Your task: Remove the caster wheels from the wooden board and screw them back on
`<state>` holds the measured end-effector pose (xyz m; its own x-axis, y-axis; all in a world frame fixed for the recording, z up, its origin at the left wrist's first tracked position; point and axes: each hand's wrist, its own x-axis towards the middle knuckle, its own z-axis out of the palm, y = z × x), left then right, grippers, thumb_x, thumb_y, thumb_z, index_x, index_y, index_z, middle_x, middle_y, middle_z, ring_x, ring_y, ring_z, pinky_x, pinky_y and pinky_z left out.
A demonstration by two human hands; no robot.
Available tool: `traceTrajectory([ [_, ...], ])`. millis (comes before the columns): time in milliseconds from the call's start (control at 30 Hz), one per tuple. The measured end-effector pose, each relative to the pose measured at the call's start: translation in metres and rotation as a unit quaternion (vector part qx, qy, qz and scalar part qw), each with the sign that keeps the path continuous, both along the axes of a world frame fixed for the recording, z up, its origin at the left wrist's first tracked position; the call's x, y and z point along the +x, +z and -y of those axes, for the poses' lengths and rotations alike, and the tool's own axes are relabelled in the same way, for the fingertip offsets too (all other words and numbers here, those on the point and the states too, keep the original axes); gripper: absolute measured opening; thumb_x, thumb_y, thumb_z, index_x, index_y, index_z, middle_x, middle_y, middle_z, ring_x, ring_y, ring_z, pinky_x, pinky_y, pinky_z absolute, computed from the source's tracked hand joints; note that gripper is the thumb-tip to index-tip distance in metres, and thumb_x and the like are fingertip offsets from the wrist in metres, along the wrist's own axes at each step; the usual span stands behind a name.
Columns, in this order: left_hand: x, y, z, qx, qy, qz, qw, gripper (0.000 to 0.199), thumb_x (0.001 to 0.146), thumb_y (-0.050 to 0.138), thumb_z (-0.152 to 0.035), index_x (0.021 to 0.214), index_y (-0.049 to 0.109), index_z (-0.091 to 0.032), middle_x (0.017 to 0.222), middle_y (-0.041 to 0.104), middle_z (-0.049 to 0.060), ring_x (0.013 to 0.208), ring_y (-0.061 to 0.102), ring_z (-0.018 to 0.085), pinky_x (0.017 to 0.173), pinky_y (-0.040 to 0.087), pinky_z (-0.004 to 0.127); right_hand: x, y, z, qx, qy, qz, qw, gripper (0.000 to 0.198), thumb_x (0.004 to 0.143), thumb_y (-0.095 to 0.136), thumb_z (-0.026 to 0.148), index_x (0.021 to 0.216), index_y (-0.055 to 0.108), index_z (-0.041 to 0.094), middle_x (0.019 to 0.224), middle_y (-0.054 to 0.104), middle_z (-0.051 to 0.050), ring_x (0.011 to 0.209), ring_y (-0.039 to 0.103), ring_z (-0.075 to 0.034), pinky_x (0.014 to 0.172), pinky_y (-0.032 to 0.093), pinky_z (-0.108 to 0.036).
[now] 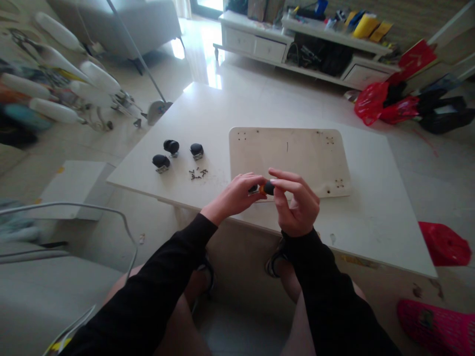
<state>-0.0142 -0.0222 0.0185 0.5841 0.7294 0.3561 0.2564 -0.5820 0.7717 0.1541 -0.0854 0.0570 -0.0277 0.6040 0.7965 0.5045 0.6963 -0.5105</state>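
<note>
A pale rectangular board (267,153) with rounded corners and small screw holes lies on the table. Over its near left corner, my left hand (239,194) curls around a dark caster (253,189), mostly hidden by the fingers. My right hand (299,202) pinches the black end of an orange-and-black screwdriver handle (268,188) close to the left fingertips. The screwdriver's tip is out of sight. Left of the board stand three black casters (171,147), (161,163), (197,151) with metal plates. Several small dark screws (198,173) are scattered near them.
The white table (378,217) has its near edge just before my knees. A red stool or bin (443,243) is beyond its right end, and a white box (72,190) is on the floor at left. A metal pole on a round base (159,111) rises behind the far left edge.
</note>
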Motion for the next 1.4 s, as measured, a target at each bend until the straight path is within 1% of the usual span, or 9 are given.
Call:
traceTrajectory([
  [133,-0.001,0.004,0.002,-0.027,-0.012,0.046,0.999,0.028,0.094,0.075,-0.022,0.122,0.069,-0.023,0.111,0.080,0.006,0.100,0.075,0.021,0.089,0.059,0.034,-0.001,0.000,-0.004,0.001,-0.028,-0.009,1.000,0.021,0.095,0.072,0.017,0.113,0.074,0.029,0.110,0.082,-0.005,0.100,0.080,-0.022,0.084,0.068,-0.042],
  [267,0.002,0.012,0.003,-0.029,0.031,0.080,0.996,0.032,0.089,0.083,-0.029,0.117,0.069,-0.021,0.103,0.080,0.005,0.092,0.075,0.019,0.085,0.059,0.031,-0.003,-0.001,-0.010,0.014,-0.052,-0.043,0.998,0.016,0.091,0.081,0.023,0.104,0.075,0.029,0.099,0.078,-0.001,0.092,0.077,-0.019,0.079,0.067,-0.039],
  [467,-0.002,0.021,-0.005,-0.025,0.017,0.027,0.999,0.036,0.093,0.079,-0.022,0.126,0.067,-0.023,0.107,0.082,0.004,0.096,0.078,0.020,0.088,0.058,0.032,0.003,0.001,-0.010,-0.044,-0.018,-0.055,0.997,0.025,0.105,0.058,0.023,0.122,0.075,0.029,0.125,0.078,-0.008,0.119,0.076,-0.024,0.099,0.066,-0.049],
  [700,-0.001,0.021,-0.006,0.002,0.020,0.041,0.999,0.041,0.088,0.084,-0.025,0.126,0.068,-0.023,0.109,0.081,0.004,0.098,0.078,0.019,0.088,0.058,0.030,0.006,-0.003,-0.016,0.000,-0.057,-0.082,0.995,0.022,0.083,0.089,0.024,0.093,0.069,0.027,0.091,0.068,0.002,0.089,0.071,-0.017,0.082,0.063,-0.039],
  [933,-0.004,0.022,-0.007,-0.021,0.019,0.027,0.999,0.043,0.087,0.083,-0.026,0.128,0.067,-0.024,0.102,0.082,0.000,0.070,0.071,0.012,0.074,0.056,0.028,0.003,-0.002,-0.010,-0.042,-0.006,-0.081,0.996,0.014,0.101,0.065,0.026,0.114,0.071,0.028,0.118,0.076,-0.007,0.112,0.076,-0.024,0.095,0.065,-0.049],
  [1033,-0.005,0.020,-0.006,-0.026,0.006,0.037,0.999,0.047,0.086,0.080,-0.023,0.131,0.065,-0.024,0.104,0.082,0.002,0.079,0.076,0.016,0.077,0.058,0.029,0.003,-0.001,-0.011,-0.025,-0.017,-0.077,0.997,0.009,0.094,0.076,0.024,0.099,0.069,0.027,0.101,0.075,-0.002,0.102,0.077,-0.023,0.092,0.066,-0.048],
  [1167,-0.003,0.019,-0.003,-0.010,0.026,0.047,0.998,0.046,0.086,0.084,-0.028,0.128,0.067,-0.022,0.103,0.082,0.002,0.090,0.078,0.019,0.084,0.059,0.031,0.000,-0.002,-0.014,0.001,-0.051,-0.088,0.995,0.024,0.085,0.087,0.028,0.089,0.064,0.027,0.089,0.064,0.002,0.091,0.071,-0.020,0.083,0.065,-0.045],
  [1300,-0.003,0.021,-0.004,-0.010,0.048,0.037,0.998,0.041,0.086,0.083,-0.026,0.124,0.068,-0.022,0.097,0.081,0.001,0.086,0.078,0.018,0.083,0.059,0.031,-0.002,-0.002,-0.010,-0.012,-0.017,-0.088,0.996,0.006,0.096,0.073,0.028,0.102,0.071,0.028,0.107,0.072,-0.003,0.105,0.074,-0.023,0.091,0.063,-0.048],
  [1400,-0.006,0.022,-0.004,-0.018,0.030,0.032,0.999,0.048,0.085,0.082,-0.022,0.129,0.065,-0.023,0.099,0.082,0.002,0.090,0.079,0.019,0.086,0.060,0.032,-0.001,0.000,-0.007,-0.030,-0.001,-0.074,0.997,0.016,0.101,0.064,0.021,0.110,0.074,0.029,0.119,0.076,-0.005,0.114,0.075,-0.024,0.098,0.063,-0.051],
])
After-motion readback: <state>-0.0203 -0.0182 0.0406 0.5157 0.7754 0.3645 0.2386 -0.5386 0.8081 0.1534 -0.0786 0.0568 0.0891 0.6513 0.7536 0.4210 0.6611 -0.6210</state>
